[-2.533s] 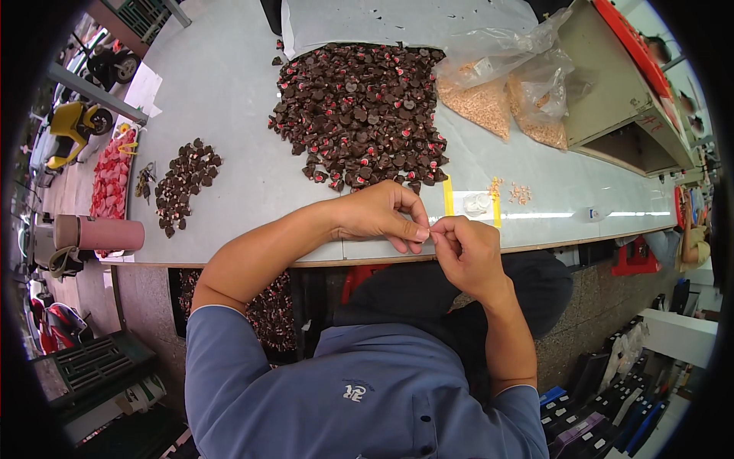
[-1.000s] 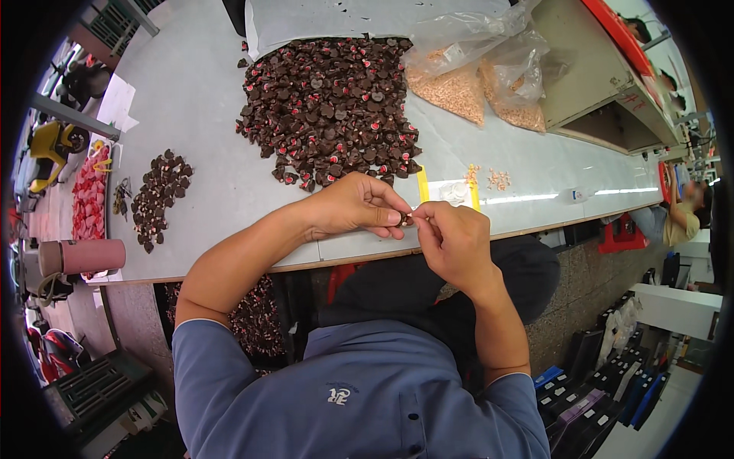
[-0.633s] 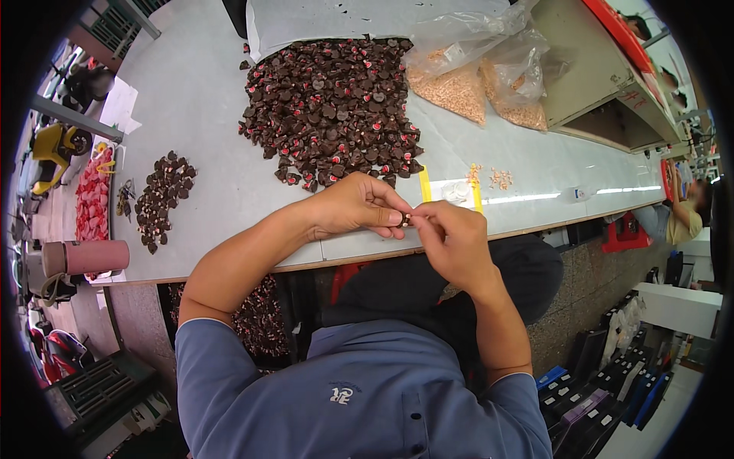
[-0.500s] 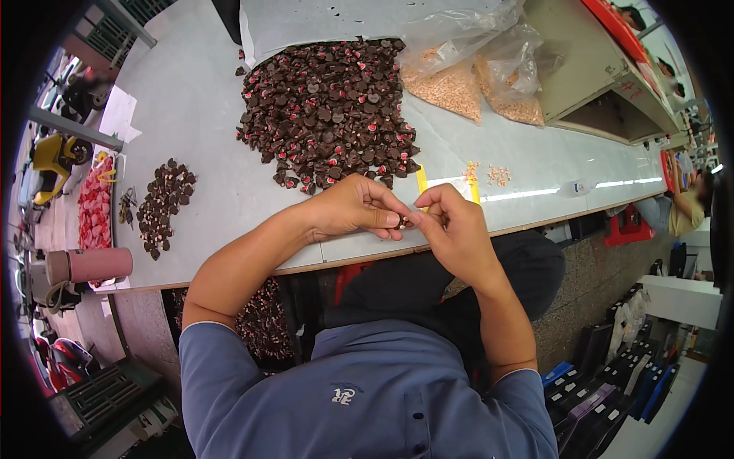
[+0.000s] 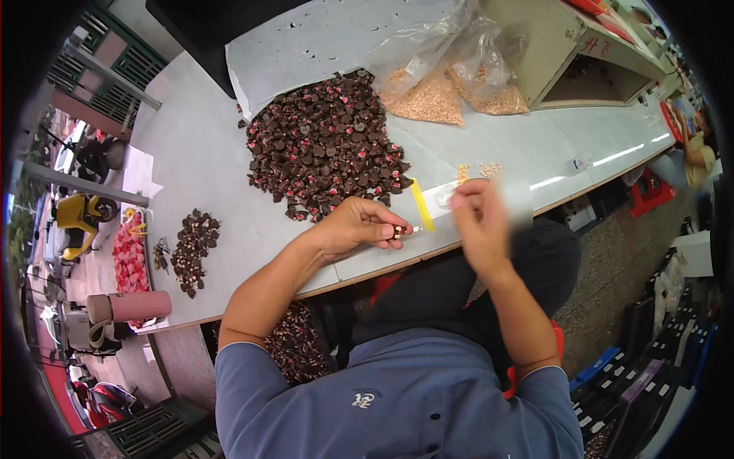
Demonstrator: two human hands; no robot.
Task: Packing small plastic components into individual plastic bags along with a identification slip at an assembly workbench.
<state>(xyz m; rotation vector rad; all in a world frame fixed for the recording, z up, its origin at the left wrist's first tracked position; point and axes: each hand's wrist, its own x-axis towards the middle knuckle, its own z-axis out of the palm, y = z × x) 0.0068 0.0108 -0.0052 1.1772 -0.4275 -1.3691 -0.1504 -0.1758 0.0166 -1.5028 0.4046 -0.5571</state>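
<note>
Left hand (image 5: 353,226) pinches a small dark knobbly piece (image 5: 397,230) in a narrow grip; blurred right hand's (image 5: 480,222) grip unclear.

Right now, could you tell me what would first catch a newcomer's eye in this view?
The big heap of dark brown parts with red spots in the middle of the pale worktable stands out first. Just below it, at the table's near edge, the left hand pinches one small part, while the right hand, blurred, is lifted beside it. Two clear bags of tan grains lie behind the heap.
</note>
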